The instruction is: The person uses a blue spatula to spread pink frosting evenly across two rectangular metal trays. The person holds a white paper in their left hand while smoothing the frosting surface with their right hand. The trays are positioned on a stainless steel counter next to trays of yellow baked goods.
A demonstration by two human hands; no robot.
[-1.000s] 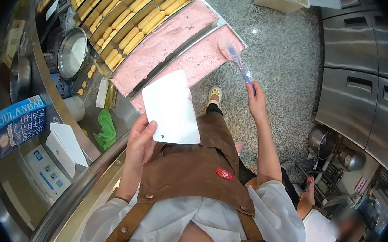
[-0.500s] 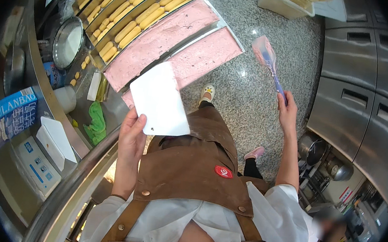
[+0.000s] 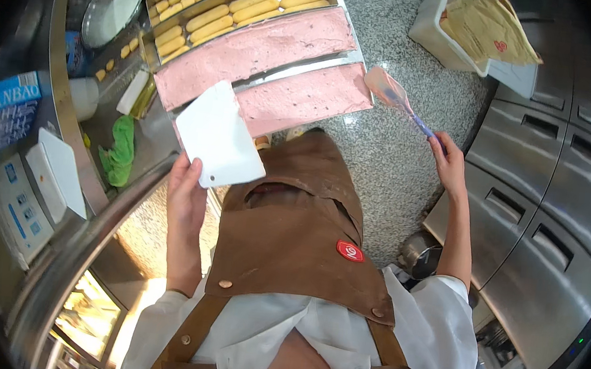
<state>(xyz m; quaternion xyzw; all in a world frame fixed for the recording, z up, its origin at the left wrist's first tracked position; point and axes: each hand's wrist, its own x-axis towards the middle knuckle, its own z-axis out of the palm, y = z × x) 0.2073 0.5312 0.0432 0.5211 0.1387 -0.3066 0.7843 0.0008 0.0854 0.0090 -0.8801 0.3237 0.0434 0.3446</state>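
My left hand (image 3: 188, 188) is closed on the edge of a flat white plastic scraper (image 3: 218, 138), with a little pink at its edge. The scraper overlaps the near left part of the long metal pans in the view. Out to the right, my right hand (image 3: 449, 160) grips the purple handle of a spatula (image 3: 390, 90), whose blade is smeared pink. That blade appears beside the right end of the nearest pan. Smooth pink cream (image 3: 254, 56) with dark flecks fills the two nearest pans; behind them, other pans hold rows of ladyfingers (image 3: 245, 9).
A round bowl (image 3: 113, 10), loose biscuit pieces (image 3: 110, 65) and a green cloth (image 3: 119, 153) are on the counter at left, along with a white scale (image 3: 12, 207). At far right stand steel drawers (image 3: 526, 157). A white bin (image 3: 431, 30) holds brown paper bags (image 3: 492, 25).
My view has turned, bringing the drawers and bin further in. Against the pans, the spatula has come closer to their right end. Both hands keep their holds.
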